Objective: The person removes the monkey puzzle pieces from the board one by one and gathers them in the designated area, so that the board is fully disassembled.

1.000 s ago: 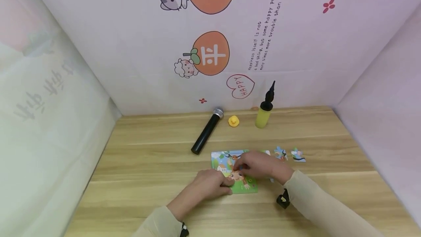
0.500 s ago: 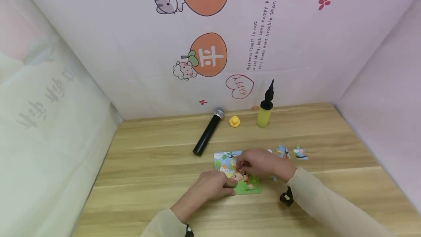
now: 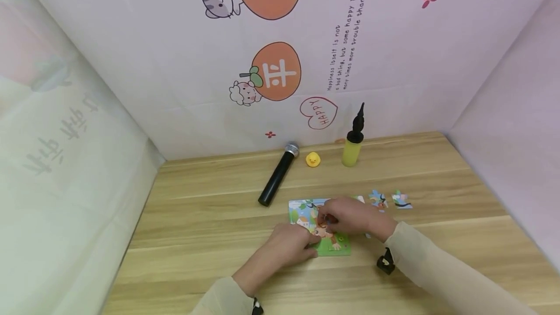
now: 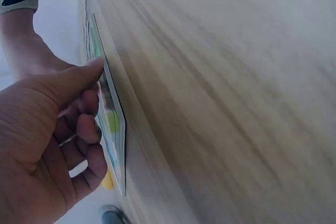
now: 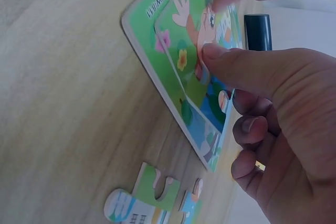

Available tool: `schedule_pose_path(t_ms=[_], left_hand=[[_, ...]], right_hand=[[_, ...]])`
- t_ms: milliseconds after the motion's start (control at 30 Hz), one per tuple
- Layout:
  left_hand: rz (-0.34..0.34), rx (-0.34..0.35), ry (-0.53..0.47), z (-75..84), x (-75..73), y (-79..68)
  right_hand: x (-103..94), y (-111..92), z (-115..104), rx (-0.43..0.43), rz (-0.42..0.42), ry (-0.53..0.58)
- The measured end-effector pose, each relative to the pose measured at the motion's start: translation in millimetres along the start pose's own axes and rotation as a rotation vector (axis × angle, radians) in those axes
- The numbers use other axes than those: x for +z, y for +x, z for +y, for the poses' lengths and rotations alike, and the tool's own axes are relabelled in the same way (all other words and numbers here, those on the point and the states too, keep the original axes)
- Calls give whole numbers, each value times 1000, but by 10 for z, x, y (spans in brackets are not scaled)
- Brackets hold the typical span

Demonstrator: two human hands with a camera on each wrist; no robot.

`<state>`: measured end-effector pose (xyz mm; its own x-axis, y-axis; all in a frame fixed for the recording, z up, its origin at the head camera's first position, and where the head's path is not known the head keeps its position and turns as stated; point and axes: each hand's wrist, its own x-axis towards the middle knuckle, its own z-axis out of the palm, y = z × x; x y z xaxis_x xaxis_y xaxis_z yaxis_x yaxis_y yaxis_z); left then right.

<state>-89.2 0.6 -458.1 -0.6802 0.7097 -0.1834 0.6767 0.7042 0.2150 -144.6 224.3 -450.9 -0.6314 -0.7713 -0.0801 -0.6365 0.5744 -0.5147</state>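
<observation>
A jigsaw puzzle board [image 3: 334,251] with a cartoon monkey lies on the wooden table, most pieces set in its tray. My left hand [image 3: 290,246] rests at its near left part, thumb on the surface and the other fingers loosely bent. My right hand [image 3: 350,215] bends over the middle of the board. In the right wrist view its thumb tip presses at the monkey-face puzzle piece [image 5: 203,38], which thumb and forefinger pinch; the forefinger is mostly hidden behind the thumb. Loose puzzle pieces [image 3: 378,200] lie right of the board, one close under the right wrist.
Behind the board lie a black microphone [image 3: 276,179] and a yellow rubber duck [image 3: 312,159]. A yellow hand pump [image 3: 351,152] with a black top stands at the back right. A printed white sheet [image 3: 197,111] hangs behind the table.
The view has shifted slightly. Both hands stay at the board; the right fingers make small movements over the monkey's head, and the left hand remains on the near left part.
</observation>
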Motion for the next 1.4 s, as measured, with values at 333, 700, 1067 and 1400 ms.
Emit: schedule_pose_path(t_ms=[333,700,1067,1400], left_hand=[[-19,73,19,116,132,102],[26,-15,-108,108,122,194],[24,-80,-172,37,135,197],[17,-88,-197,19,141,180]], right_hand=[[35,8,17,-23,-5,3],[-83,7,12,-33,14,-37],[-57,61,-22,-11,11,-40],[-86,76,-127,49,3,-97]])
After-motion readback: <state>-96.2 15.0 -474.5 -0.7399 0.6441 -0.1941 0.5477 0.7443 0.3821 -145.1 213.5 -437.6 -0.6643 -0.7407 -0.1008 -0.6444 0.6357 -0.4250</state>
